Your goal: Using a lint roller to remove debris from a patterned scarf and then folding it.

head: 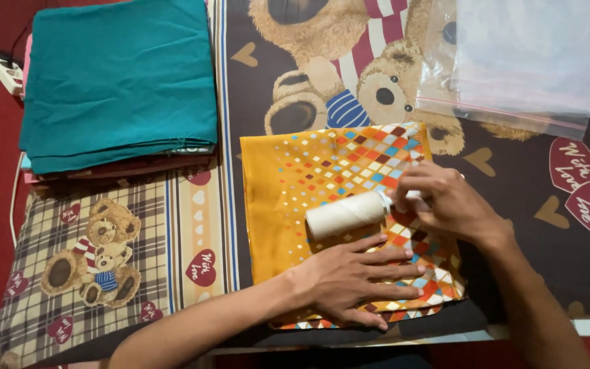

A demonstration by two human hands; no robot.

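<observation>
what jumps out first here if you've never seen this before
The mustard-yellow folded cloth with coloured diamonds lies centre, pinned flat under the left hand. The right hand grips the handle of a white lint roller on it. A stack of folded teal fabric sits upper left.

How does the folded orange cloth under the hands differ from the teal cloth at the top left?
The orange cloth carries a pattern of small coloured diamonds; the teal cloth is plain. The orange cloth lies alone on the bear-print sheet, with the left hand flat on it and a white roller across it; the teal cloth tops a stack, untouched. Both are neatly folded and lie flat.
</observation>
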